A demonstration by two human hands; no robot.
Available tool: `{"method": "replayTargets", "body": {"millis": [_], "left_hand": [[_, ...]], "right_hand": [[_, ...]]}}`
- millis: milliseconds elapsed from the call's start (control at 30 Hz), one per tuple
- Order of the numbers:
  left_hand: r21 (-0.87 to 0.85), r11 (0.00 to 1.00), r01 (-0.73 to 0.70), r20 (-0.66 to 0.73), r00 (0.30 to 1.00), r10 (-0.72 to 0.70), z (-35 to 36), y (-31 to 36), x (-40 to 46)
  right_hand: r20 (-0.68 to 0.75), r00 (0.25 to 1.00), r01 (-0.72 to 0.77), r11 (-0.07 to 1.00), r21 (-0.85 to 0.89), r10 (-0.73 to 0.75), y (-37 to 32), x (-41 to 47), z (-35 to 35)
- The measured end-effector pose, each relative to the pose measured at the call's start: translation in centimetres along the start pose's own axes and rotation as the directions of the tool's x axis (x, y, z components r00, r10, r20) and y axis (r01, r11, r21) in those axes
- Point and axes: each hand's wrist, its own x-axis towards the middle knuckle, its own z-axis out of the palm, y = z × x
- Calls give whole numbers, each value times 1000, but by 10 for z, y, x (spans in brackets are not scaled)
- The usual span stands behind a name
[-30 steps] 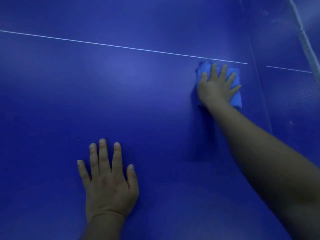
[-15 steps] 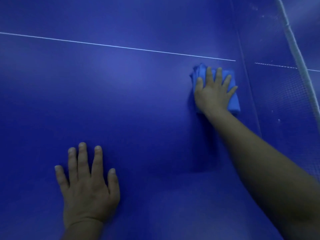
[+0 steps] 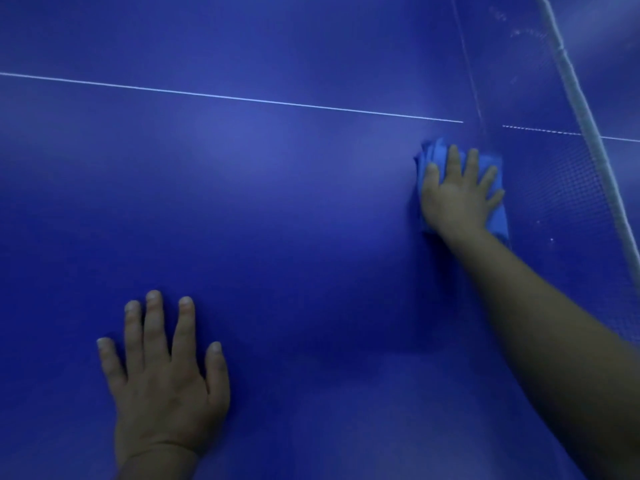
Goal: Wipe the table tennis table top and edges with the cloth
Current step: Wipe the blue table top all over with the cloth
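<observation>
The blue table tennis table top fills the view, crossed by a thin white centre line. A folded light-blue cloth lies on the top near the net, just below the end of the white line. My right hand presses flat on the cloth with its fingers spread, and the cloth shows around it at the left, top and right. My left hand rests flat on the bare table at the lower left, fingers straight and spread, holding nothing.
The net with its white top band runs down the right side, close beside the cloth. Beyond it lies the other half of the table. My right forearm stretches across the lower right.
My right hand has slid the cloth down, away from the white line, along the net. My left hand stays flat on the table.
</observation>
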Motion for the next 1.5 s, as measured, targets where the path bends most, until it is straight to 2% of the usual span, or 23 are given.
{"method": "replayTargets", "body": {"millis": [100,233,300,400,533,700,767,867,1033,1133,1200,1267,1300,1333,1400,1433,1467,1500], "left_hand": [[-6,1000,-6,-5,1000,6,-1,1,0],[11,1000,-3,-3,1000,3,-1,0,-1],[15,1000,-7,2,1000,7,-1,1,-1],[14,1000,-5,15,1000,5,-3,1,0],[15,1000,8,49,999,-9,-6,3,0],[27,1000,6,67,998,-8,-9,4,1],[32,999,1,73,997,-4,-10,4,1],[29,1000,-2,76,997,0,-11,4,1],[8,1000,-1,56,998,0,-9,5,0],[-6,1000,-6,44,999,6,-8,4,0],[-16,1000,-6,38,999,7,-8,3,-1],[-12,1000,-4,42,999,4,-7,3,-1],[-12,1000,-3,45,999,4,-7,3,-1],[-14,1000,-4,46,999,5,-7,3,-1],[-22,1000,-8,45,999,9,-7,2,-1],[-26,1000,-7,45,999,8,-8,2,-2],[-29,1000,-3,45,999,5,-8,2,-2],[-30,1000,-1,46,999,2,-8,2,-2]], "right_hand": [[24,997,69,996,-51,-68,-10,-9,4],[58,958,283,956,-76,-279,-60,43,1],[88,951,303,950,-74,-296,-70,66,-3],[72,970,235,970,-60,-230,-45,66,-6],[29,986,163,986,-36,-162,32,-9,-6],[82,969,239,967,-87,-232,124,-177,-3],[126,958,272,957,-98,-259,131,-191,-1],[87,936,347,933,-98,-340,96,-134,-3],[47,919,394,911,-124,-391,24,5,-6],[87,876,483,862,-155,-475,22,12,-8],[114,783,621,762,-182,-611,45,-29,-5],[166,603,798,581,-163,-781,90,-101,-3],[209,466,885,448,-131,-860,118,-144,-3],[263,291,957,277,-87,-920,145,-186,-6],[377,-57,998,-56,14,-924,183,-237,-14],[403,-181,983,-173,56,-897,189,-239,-18],[410,-259,965,-247,83,-875,184,-226,-19],[409,-280,959,-273,76,-869,173,-205,-18]]}}
